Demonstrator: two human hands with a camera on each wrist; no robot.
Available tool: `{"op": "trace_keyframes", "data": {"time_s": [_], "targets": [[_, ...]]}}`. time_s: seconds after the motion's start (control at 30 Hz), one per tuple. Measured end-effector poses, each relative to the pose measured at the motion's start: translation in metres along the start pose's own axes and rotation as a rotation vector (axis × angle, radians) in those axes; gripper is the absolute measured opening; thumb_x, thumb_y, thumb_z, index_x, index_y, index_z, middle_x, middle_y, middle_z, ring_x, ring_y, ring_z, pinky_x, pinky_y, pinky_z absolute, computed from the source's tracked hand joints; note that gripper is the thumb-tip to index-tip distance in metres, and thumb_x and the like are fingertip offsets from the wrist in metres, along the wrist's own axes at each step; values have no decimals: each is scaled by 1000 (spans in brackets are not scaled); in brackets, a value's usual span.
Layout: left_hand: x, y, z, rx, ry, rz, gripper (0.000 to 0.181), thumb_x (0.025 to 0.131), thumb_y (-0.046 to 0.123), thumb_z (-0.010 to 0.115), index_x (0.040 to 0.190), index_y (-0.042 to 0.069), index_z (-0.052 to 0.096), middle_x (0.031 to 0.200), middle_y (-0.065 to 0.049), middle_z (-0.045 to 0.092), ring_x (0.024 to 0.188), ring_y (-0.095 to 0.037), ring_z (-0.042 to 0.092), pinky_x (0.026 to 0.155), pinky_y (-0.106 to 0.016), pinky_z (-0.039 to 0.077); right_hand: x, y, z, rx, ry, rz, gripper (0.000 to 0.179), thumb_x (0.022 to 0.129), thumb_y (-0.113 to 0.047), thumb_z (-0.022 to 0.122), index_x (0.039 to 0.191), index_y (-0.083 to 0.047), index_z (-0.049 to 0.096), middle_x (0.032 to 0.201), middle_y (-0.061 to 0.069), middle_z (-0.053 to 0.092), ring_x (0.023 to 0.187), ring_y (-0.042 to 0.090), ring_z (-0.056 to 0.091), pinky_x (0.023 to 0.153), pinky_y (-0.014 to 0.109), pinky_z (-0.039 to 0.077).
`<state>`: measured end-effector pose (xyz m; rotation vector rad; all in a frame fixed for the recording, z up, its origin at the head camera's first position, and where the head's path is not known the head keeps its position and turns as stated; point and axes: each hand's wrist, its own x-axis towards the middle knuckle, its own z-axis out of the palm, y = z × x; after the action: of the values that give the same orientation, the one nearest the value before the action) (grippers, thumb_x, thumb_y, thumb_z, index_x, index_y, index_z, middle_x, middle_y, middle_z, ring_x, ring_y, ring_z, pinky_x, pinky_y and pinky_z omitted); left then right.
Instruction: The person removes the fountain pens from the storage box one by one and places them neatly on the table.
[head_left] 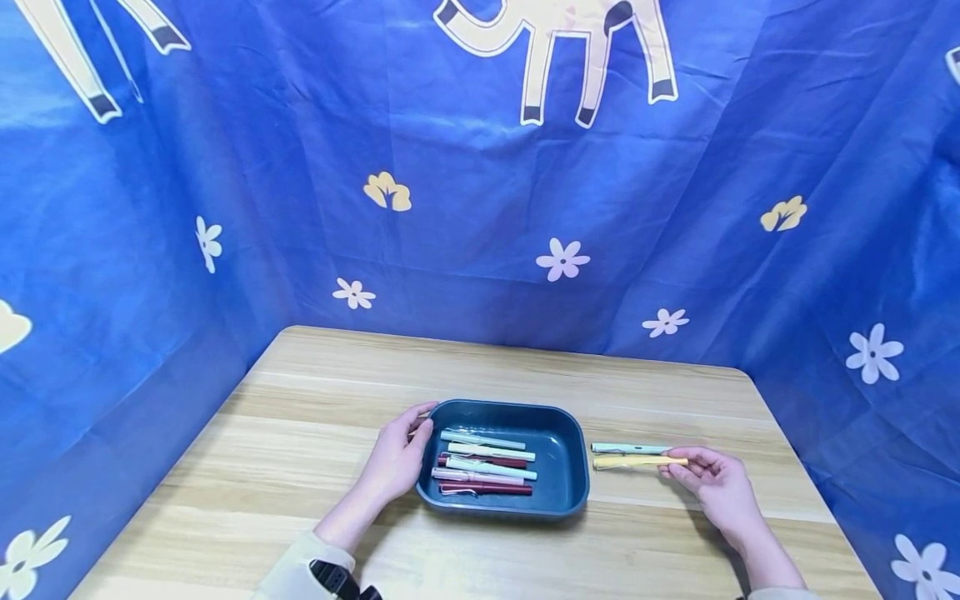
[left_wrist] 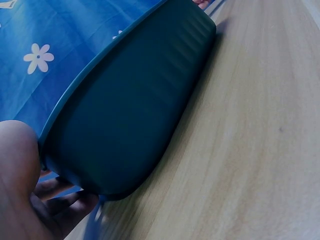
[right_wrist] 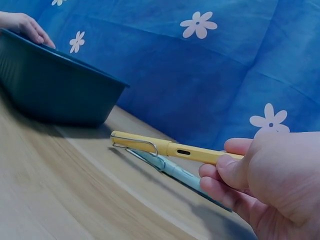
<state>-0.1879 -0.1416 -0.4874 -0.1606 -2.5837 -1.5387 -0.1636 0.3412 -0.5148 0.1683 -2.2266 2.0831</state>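
Box (head_left: pixel 558 458) rests on surface (head_left: pixel 525 567); left hand (head_left: pixel 399 450) grips its rim, thumb and fingers round corner, likely so box can't slide. Pens (head_left: pixel 513 490) lie inside roughly side by side, nearer left fingers than right. Right hand (head_left: pixel 716 487) pinches yellow pen (head_left: pixel 633 461) by tail; capped end juts from fingers toward box, presumably keeping clip unobstructed. Pale green pen (head_left: pixel 622 448) lies just beyond right fingers; cannot tell whether they touch.
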Motion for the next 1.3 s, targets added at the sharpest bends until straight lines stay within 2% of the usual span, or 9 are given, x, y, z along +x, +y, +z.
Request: {"op": "trace_keyframes", "data": {"time_s": [0.13, 0.23, 0.37, 0.43, 0.53, 0.6, 0.73, 1.0, 1.3], "targets": [[1, -1, 0, -2, -1, 3, 35, 103, 16, 49, 137, 11, 55, 118, -14, 67, 108, -27, 64, 98, -48, 48, 2, 2, -2, -17, -1, 27, 31, 85, 10, 68, 111, 22, 57, 105, 29, 66, 91, 28, 71, 83, 36, 55], [0, -1, 0, -6, -1, -1, 35, 103, 16, 49, 137, 11, 56, 118, -14, 67, 107, -26, 64, 97, -48, 48, 3, 3, -3, -88, -4, 29, 28, 84, 12, 68, 110, 20, 60, 105, 30, 66, 91, 26, 71, 82, 34, 55], [0, 0, 0, -7, -1, -4, 35, 103, 16, 49, 137, 11, 56, 117, -14, 67, 107, -26, 65, 97, -48, 49, 5, 3, -5, -301, -11, -33, 22, 83, 10, 70, 105, 9, 69, 100, 23, 70, 89, 16, 70, 78, 26, 57], [1, 0, 0, -6, -2, -2, 35, 103, 16, 49, 137, 11, 55, 118, -14, 67, 107, -26, 64, 97, -48, 48, 6, 2, -5, -425, -9, -76, 20, 82, 8, 72, 101, 1, 73, 94, 17, 71, 82, 9, 68, 71, 22, 57], [0, 0, 0, -6, -3, -2, 35, 103, 16, 49, 137, 10, 55, 118, -14, 67, 107, -26, 64, 97, -48, 48, 6, 1, -6, -565, -22, -134, 20, 82, 4, 74, 99, -6, 75, 91, 11, 72, 75, 7, 64, 64, 20, 54], [1, 0, 0, -4, -3, 0, 35, 103, 16, 49, 137, 10, 55, 118, -14, 67, 107, -26, 64, 97, -48, 48, 7, 0, -6, -614, -29, -157, 20, 82, 3, 74, 98, -8, 75, 91, 8, 72, 70, 9, 62, 59, 21, 51], [1, 1, -1, -3, -4, 1, 35, 103, 17, 49, 137, 10, 56, 117, -14, 68, 107, -26, 65, 97, -48, 49, 8, 2, -6, -658, -47, -193, 21, 81, 5, 74, 97, -8, 75, 95, 5, 72, 72, 9, 63, 60, 21, 51], [1, 1, -1, -1, -1, -7, 35, 103, 17, 49, 137, 12, 56, 118, -14, 67, 109, -27, 64, 98, -48, 48, 9, 6, -4, -721, -47, -246, 25, 79, 9, 75, 95, -10, 76, 97, 0, 71, 86, 11, 64, 70, 16, 51], [1, 0, 0, -3, -2, -7, 35, 103, 17, 49, 137, 12, 56, 119, -14, 67, 109, -26, 63, 99, -48, 48, 10, 5, -3, -826, -54, -254, 24, 80, 7, 74, 96, -12, 76, 98, -4, 71, 95, 15, 66, 82, 11, 46]]}}
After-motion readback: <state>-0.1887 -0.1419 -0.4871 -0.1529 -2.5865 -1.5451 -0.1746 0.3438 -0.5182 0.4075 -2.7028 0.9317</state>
